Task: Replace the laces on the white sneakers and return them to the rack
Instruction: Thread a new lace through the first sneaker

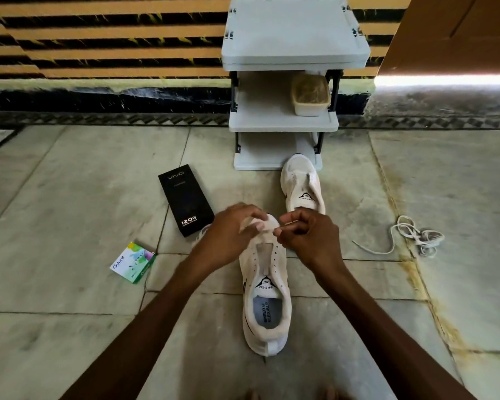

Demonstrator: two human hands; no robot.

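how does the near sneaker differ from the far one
The near sneaker is gripped at its toe end by the left hand and right hand; the far sneaker is untouched. The near sneaker lies on open floor; the far sneaker's toe reaches the rack's bottom shelf. The near sneaker's printed insole shows; the far sneaker's opening is hidden behind the right hand. Both are white, point toward the rack and carry a tongue logo.

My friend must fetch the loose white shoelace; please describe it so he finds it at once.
Start at the grey plastic shoe rack against the striped wall. Right of it, nearer the camera, a tangled white shoelace lies on the stone floor. It is heaped alone, one end trailing toward the nearer white sneaker.
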